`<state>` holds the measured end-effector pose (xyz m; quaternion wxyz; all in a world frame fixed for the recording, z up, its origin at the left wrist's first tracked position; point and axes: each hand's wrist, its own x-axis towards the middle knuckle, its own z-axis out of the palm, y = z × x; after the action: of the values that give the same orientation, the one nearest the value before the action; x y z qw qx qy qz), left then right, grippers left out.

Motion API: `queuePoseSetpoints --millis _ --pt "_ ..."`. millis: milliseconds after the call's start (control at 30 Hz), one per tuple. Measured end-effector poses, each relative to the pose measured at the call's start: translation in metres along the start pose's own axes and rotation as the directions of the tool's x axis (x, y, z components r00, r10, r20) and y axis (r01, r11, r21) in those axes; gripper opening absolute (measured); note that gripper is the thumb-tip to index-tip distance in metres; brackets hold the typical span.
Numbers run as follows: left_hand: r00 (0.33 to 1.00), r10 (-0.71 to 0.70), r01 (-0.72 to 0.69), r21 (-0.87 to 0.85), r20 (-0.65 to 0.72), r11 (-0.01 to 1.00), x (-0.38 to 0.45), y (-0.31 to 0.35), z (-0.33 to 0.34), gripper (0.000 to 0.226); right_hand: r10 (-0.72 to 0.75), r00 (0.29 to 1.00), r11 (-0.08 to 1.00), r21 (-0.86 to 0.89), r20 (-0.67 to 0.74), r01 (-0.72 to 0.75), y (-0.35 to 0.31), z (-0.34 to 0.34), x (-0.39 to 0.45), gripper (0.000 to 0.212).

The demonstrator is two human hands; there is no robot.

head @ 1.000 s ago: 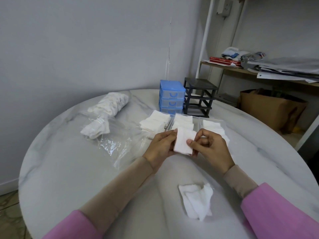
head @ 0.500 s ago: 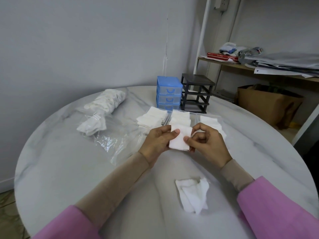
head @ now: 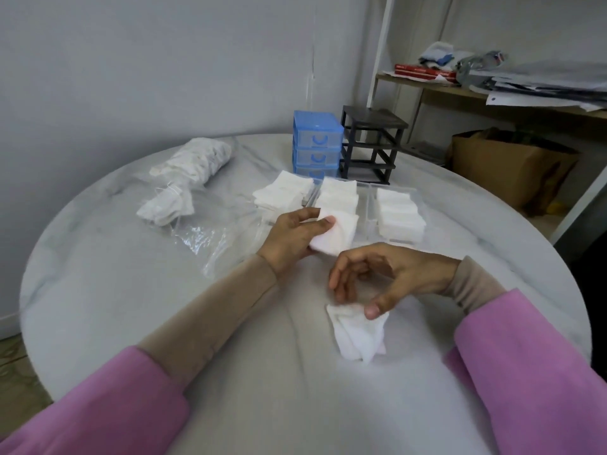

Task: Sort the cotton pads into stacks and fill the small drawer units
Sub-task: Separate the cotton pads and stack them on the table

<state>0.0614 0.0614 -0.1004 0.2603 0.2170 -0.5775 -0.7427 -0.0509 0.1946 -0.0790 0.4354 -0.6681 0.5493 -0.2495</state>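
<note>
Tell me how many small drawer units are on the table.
2. The blue drawer unit stands at the table's far edge with its drawers in; the black drawer unit stands right beside it, on its right, as an empty frame. None looks hidden.

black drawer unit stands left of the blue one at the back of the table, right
Not quite. The head view shows the black drawer unit standing to the right of the blue drawer unit, not the left. Both do stand at the back of the table.
</note>
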Motion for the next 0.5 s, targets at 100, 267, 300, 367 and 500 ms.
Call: queuePoseSetpoints --millis 100,267,300,367,500 --pt "1.0 -0.005 0.005 -0.02 0.003 1.0 0.0008 -0.0003 -0.0004 0.008 0.025 0.987 0.998 -0.061 0.156 -0.016 -0.0014 -0.0029 -0.0046 0.069" --pt "1.0 -0.005 0.005 0.002 0.016 1.0 -0.0012 -0.0001 0.0007 0.015 0.019 0.981 0.988 -0.157 0.194 0.012 -0.002 -0.0031 -0.0059 0.066" --pt "1.0 -0.004 0.004 0.009 0.017 1.0 -0.0017 0.0001 0.0009 0.016 0.008 0.981 0.985 -0.169 0.192 0.025 -0.0024 -0.0022 -0.0046 0.06" --pt "1.0 -0.001 0.001 0.022 0.017 1.0 -0.0022 0.0001 0.001 0.016 -0.007 0.984 0.983 -0.179 0.18 0.039 -0.0021 -0.0005 -0.0017 0.049" --pt "1.0 -0.003 0.002 0.051 0.018 0.999 -0.0018 -0.0008 -0.0001 0.016 -0.011 0.993 0.986 -0.164 0.116 0.03 0.0016 0.0011 0.0013 0.037"
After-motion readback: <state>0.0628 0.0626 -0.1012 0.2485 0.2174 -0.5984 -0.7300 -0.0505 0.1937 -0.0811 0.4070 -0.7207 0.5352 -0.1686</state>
